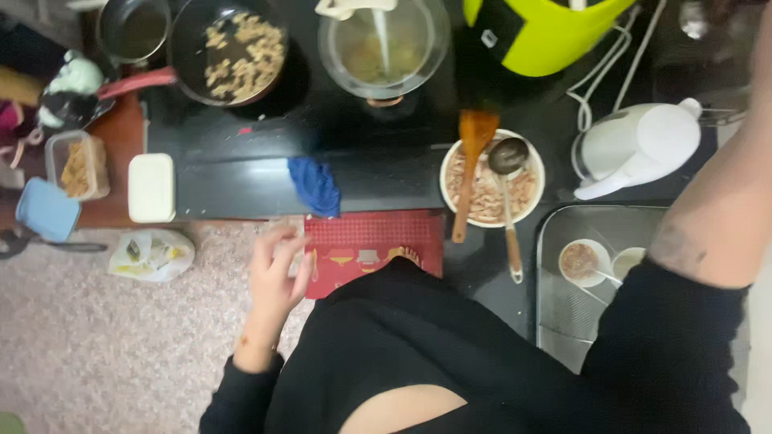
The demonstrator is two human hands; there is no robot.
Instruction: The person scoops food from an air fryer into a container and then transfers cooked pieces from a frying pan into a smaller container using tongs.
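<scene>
While the left hand hangs loose with fingers lightly curled and holding nothing, it hovers beside the red mat, with the blue cloth at its one o'clock on the black counter's edge. The right arm stretches toward twelve o'clock; its hand is out of view, so I cannot tell its grip. Any reach for the cloth, I'd judge, wants to steer clear of the wooden spatula in the bowl.

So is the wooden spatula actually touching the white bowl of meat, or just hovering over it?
Touching. The head view shows the wooden spatula lying across the white bowl, blade over the far rim and handle crossing the near rim, with neither hand holding it.
</scene>
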